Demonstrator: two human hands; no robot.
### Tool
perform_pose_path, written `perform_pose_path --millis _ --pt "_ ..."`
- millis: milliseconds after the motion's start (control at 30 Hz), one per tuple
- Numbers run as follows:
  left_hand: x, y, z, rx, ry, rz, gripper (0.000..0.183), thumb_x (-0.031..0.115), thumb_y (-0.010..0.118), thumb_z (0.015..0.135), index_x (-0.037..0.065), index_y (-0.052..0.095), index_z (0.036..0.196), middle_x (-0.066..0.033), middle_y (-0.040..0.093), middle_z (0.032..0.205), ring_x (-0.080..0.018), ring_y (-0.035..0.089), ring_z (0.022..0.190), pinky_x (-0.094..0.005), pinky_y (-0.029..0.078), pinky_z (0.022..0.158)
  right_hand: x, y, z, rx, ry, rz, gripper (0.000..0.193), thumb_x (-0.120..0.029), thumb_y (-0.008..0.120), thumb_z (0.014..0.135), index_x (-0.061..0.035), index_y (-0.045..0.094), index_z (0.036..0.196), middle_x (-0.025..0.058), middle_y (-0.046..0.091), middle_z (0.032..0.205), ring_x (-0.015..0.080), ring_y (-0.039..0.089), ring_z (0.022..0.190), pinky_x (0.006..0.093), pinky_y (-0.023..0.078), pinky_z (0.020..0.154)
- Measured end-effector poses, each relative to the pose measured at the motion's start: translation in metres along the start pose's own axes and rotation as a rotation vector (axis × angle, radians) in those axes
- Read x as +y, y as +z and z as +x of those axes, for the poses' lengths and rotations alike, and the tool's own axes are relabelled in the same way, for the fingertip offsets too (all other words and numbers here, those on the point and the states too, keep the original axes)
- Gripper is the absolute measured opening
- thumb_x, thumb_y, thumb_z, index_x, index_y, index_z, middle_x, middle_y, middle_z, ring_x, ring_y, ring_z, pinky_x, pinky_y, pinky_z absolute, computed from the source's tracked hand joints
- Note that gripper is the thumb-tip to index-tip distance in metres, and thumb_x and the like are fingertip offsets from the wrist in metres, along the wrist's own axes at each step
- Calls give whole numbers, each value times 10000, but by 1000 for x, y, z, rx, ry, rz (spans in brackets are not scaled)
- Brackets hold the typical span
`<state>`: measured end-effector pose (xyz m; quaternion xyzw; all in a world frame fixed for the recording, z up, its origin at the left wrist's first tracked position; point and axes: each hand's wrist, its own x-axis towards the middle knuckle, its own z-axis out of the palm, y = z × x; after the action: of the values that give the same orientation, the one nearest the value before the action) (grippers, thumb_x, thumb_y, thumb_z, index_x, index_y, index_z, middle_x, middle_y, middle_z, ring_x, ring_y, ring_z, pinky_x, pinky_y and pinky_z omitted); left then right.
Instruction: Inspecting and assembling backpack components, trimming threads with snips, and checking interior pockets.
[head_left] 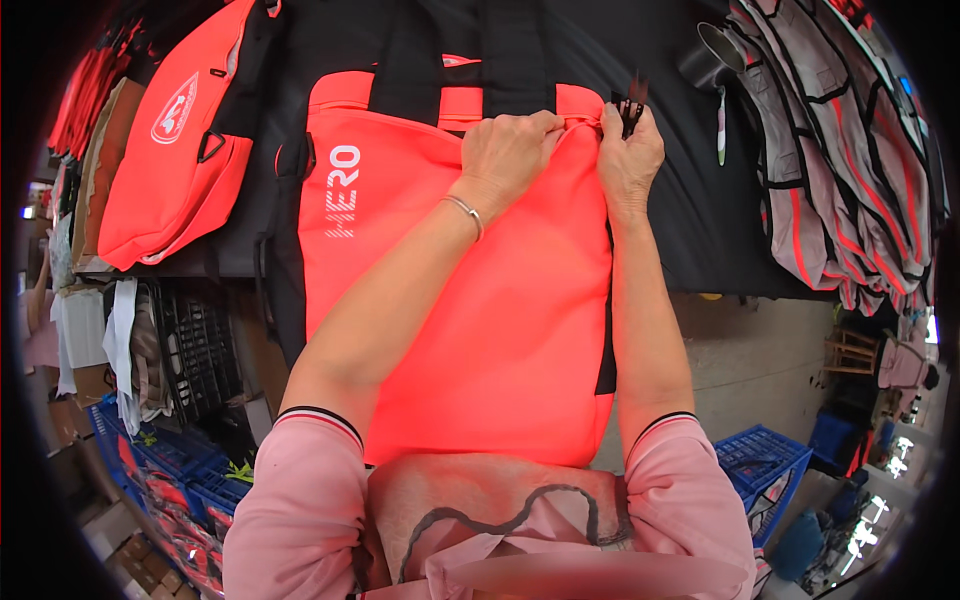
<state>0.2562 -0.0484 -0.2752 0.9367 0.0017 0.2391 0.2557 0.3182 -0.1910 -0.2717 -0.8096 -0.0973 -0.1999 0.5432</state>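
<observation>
Coral bag [500, 340] lies on the desk [700, 230], center, running past its near edge. Left hand [508, 150] pinches its far edge; right hand [632, 155] clamps small dark snips [630, 117] at the far right corner. Slipping fingers could let the blades nick fabric. Metal cup [703, 66], far right: contents hidden. Blue crate [765, 453], near right: contents unclear. Bag's inside hidden.

A black table [700, 225] carries a coral bag [500, 300] at twelve o'clock, second bag [185, 160] at ten, cup [708, 68] at one, grey fabric [825, 135] at two.
</observation>
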Motion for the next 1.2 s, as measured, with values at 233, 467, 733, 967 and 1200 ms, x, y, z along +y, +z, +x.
perform_pose_path --millis 233,467,733,967,1200 --pt "6 0 2 -131 -133 33 194 261 598 921 68 605 904 -115 681 710 -332 666 654 -438 506 562 2 -1 -2 -21 -16 84 173 -136 632 885 2 558 810 99 589 719 232 581 653 344 466 650" --pt "-2 -8 -13 10 -371 -315 184 208 594 935 26 580 909 -136 662 722 -331 657 706 -423 492 620 -12 -18 7 -237 -205 -33 328 -289 594 959 -3 616 1119 117 569 986 248 603 835 368 482 772" --pt "2 -4 -16 135 -405 -457 150 131 595 942 -13 574 906 -87 585 620 -137 539 526 -297 449 542 -66 -34 52 -571 -834 -524 350 -261 681 860 -62 594 1134 62 560 944 230 573 860 348 449 743" --pt "2 -2 -17 153 -395 -416 130 114 602 933 -9 574 900 -93 605 633 -168 570 534 -305 453 540 -65 -20 65 -835 -1026 -568 180 -189 708 807 -62 602 878 57 550 903 221 578 833 348 440 733" --pt "4 -1 -14 163 -360 -396 117 100 607 921 -9 576 894 -112 622 650 -226 629 579 -325 469 549 -66 -3 77 -991 -1148 -593 149 -165 703 786 -49 622 741 65 554 858 221 592 814 353 450 714"
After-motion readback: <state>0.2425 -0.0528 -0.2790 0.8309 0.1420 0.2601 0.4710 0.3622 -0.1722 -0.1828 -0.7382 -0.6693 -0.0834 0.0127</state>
